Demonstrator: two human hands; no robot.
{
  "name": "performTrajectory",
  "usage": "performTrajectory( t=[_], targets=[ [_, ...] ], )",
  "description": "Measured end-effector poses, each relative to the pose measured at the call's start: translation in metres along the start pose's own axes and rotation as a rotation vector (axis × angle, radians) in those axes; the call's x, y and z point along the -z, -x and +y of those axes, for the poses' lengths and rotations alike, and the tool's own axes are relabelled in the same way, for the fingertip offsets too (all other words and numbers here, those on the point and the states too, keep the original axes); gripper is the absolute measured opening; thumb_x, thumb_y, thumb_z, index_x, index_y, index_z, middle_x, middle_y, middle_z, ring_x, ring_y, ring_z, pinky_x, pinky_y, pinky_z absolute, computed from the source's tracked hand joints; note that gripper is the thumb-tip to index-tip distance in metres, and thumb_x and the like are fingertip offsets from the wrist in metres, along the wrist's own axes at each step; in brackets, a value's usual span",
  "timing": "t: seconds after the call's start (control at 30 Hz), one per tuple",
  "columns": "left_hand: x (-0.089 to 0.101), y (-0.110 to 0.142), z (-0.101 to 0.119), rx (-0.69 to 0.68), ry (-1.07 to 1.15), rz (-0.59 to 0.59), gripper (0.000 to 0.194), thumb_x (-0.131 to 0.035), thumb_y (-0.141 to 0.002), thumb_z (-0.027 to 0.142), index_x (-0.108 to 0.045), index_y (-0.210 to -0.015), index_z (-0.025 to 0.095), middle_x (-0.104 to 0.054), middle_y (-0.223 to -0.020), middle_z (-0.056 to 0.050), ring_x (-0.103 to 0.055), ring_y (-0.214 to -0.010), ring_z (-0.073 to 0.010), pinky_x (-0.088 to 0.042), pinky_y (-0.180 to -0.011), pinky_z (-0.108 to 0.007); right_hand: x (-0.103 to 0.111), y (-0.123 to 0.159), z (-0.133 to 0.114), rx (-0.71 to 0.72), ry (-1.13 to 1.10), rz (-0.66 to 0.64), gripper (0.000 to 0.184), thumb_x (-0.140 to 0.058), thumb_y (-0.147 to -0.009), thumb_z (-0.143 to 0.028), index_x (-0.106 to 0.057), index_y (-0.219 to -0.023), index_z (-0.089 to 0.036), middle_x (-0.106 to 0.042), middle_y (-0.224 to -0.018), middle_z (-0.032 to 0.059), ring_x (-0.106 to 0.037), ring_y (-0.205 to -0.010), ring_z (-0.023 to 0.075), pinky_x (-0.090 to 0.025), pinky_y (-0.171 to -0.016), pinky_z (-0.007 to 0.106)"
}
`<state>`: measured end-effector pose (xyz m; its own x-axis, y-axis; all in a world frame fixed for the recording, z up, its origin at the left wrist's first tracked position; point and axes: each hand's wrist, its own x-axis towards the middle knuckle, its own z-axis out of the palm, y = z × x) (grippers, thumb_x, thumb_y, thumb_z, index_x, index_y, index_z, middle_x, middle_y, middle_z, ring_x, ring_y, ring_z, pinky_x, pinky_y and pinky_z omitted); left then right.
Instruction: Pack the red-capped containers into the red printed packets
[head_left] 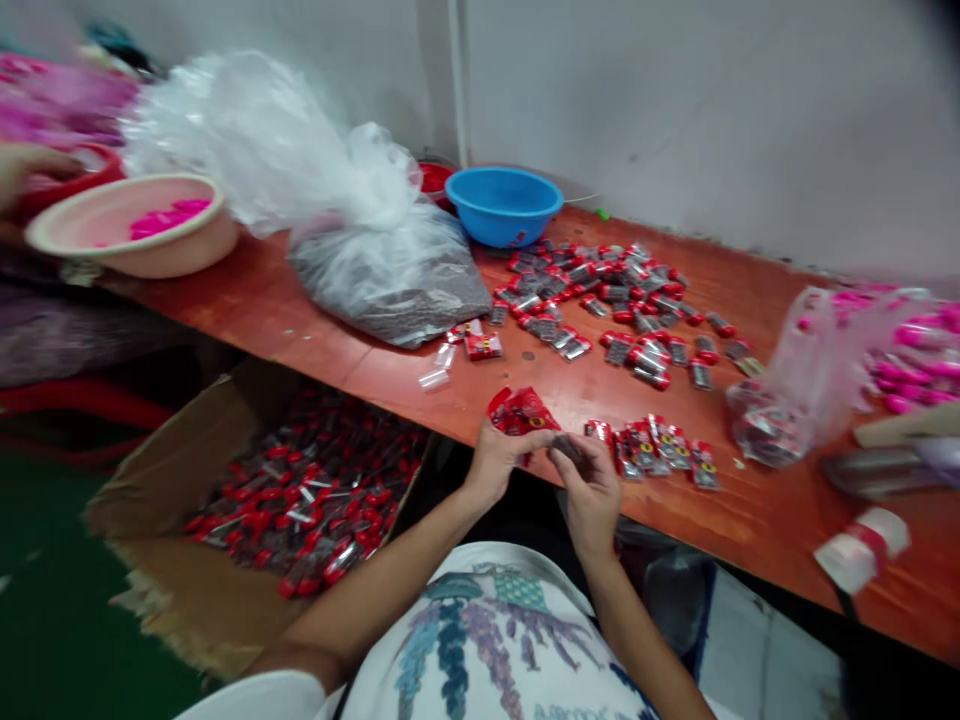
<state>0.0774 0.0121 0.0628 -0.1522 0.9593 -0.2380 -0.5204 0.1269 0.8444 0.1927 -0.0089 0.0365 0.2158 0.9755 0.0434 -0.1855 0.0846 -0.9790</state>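
Note:
Close to the table's front edge, my left hand (495,462) is closed on a red printed packet (523,408). My right hand (592,492) pinches a small container with dark contents (567,448), right beside the left fingertips. Just right of my hands lie several red-printed packets (664,448) in a loose row. Farther back spreads a pile of small clear containers with red caps and dark filling (622,290). One flat red packet (483,345) and a few clear pieces (433,379) rest to the left.
A large plastic bag of dark grains (390,270) sits on the table (337,355) by a blue basin (504,205). At far left, another person's hand (30,170) is near a cream basin (127,255). A cardboard box (150,520) of red-capped containers stands below. Pink items in bags (911,345) lie right.

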Motion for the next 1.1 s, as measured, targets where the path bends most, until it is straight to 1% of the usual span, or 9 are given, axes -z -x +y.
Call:
performTrajectory(
  t=[0.1,0.23,0.3,0.5,0.67,0.73,0.83,1.0,1.1],
  targets=[
    [0.005,0.0,-0.001,0.031,0.004,-0.051,0.024,-0.082,-0.055,0.021,-0.066,-0.071,0.012,-0.064,-0.064,-0.001,-0.052,-0.05,-0.0093,-0.041,-0.045,-0.02,0.001,0.005,0.004,0.033,0.063,0.02,0.029,-0.074,-0.07,-0.027,-0.067,-0.097,-0.02,-0.066,-0.096,0.003,-0.064,-0.088,0.0163,-0.052,-0.086,0.035],
    [0.013,0.003,0.006,0.067,0.019,-0.099,0.022,-0.081,-0.057,0.02,-0.066,-0.071,0.012,-0.065,-0.066,-0.001,-0.056,-0.054,-0.01,-0.047,-0.056,-0.022,-0.004,0.006,-0.001,-0.226,-0.107,-0.06,0.033,-0.073,-0.072,-0.028,-0.064,-0.104,-0.021,-0.069,-0.095,0.0027,-0.067,-0.077,0.0157,-0.056,-0.074,0.034],
    [0.014,0.005,0.01,0.073,0.024,-0.106,0.021,-0.08,-0.057,0.019,-0.066,-0.07,0.012,-0.064,-0.064,0.0,-0.056,-0.054,-0.0095,-0.047,-0.058,-0.023,-0.009,0.006,-0.004,-0.292,-0.179,-0.087,0.033,-0.073,-0.072,-0.029,-0.063,-0.103,-0.021,-0.069,-0.093,0.0025,-0.068,-0.074,0.016,-0.057,-0.069,0.034],
    [0.016,0.005,0.007,0.076,-0.001,-0.012,0.021,-0.081,-0.057,0.022,-0.065,-0.069,0.013,-0.062,-0.06,0.001,-0.053,-0.049,-0.0084,-0.044,-0.05,-0.02,-0.017,0.002,0.005,-0.128,-0.008,-0.04,0.032,-0.073,-0.072,-0.032,-0.065,-0.102,-0.02,-0.068,-0.092,0.0033,-0.065,-0.08,0.0169,-0.056,-0.076,0.034],
    [0.014,0.001,0.007,0.129,-0.052,-0.054,0.021,-0.081,-0.057,0.021,-0.066,-0.069,0.012,-0.062,-0.058,0.001,-0.052,-0.046,-0.008,-0.042,-0.045,-0.019,-0.014,-0.003,0.007,-0.308,-0.196,-0.104,0.035,-0.072,-0.073,-0.033,-0.062,-0.104,-0.022,-0.069,-0.088,0.001,-0.066,-0.066,0.0157,-0.059,-0.065,0.034],
    [0.013,-0.001,0.009,0.102,-0.036,-0.032,0.024,-0.081,-0.056,0.021,-0.066,-0.072,0.012,-0.064,-0.062,0.0,-0.055,-0.05,-0.0093,-0.044,-0.046,-0.019,-0.013,-0.004,0.004,-0.317,-0.223,-0.118,0.035,-0.073,-0.072,-0.031,-0.062,-0.103,-0.022,-0.069,-0.086,0.0004,-0.066,-0.065,0.0151,-0.059,-0.066,0.034],
    [0.012,-0.002,0.01,0.037,-0.01,0.046,0.03,-0.082,-0.054,0.02,-0.066,-0.078,0.014,-0.065,-0.066,0.001,-0.055,-0.05,-0.0094,-0.043,-0.044,-0.019,-0.012,-0.004,0.003,-0.236,-0.145,-0.115,0.032,-0.071,-0.074,-0.03,-0.062,-0.104,-0.021,-0.068,-0.088,0.0011,-0.066,-0.074,0.0155,-0.058,-0.072,0.034],
    [0.011,-0.001,0.007,0.038,-0.031,0.055,0.031,-0.082,-0.054,0.022,-0.065,-0.079,0.014,-0.064,-0.066,0.002,-0.054,-0.049,-0.0088,-0.043,-0.044,-0.019,-0.012,0.0,0.006,-0.02,0.086,-0.033,0.028,-0.071,-0.074,-0.031,-0.066,-0.1,-0.021,-0.064,-0.098,0.0039,-0.062,-0.09,0.0175,-0.054,-0.083,0.035],
    [0.012,0.001,0.004,0.041,-0.024,0.053,0.032,-0.082,-0.055,0.022,-0.065,-0.081,0.014,-0.066,-0.069,0.0,-0.057,-0.053,-0.0103,-0.046,-0.047,-0.02,-0.012,-0.001,0.006,-0.157,-0.029,-0.071,0.032,-0.069,-0.076,-0.033,-0.064,-0.104,-0.021,-0.065,-0.094,0.0036,-0.064,-0.081,0.0169,-0.055,-0.075,0.035]
  ],
)
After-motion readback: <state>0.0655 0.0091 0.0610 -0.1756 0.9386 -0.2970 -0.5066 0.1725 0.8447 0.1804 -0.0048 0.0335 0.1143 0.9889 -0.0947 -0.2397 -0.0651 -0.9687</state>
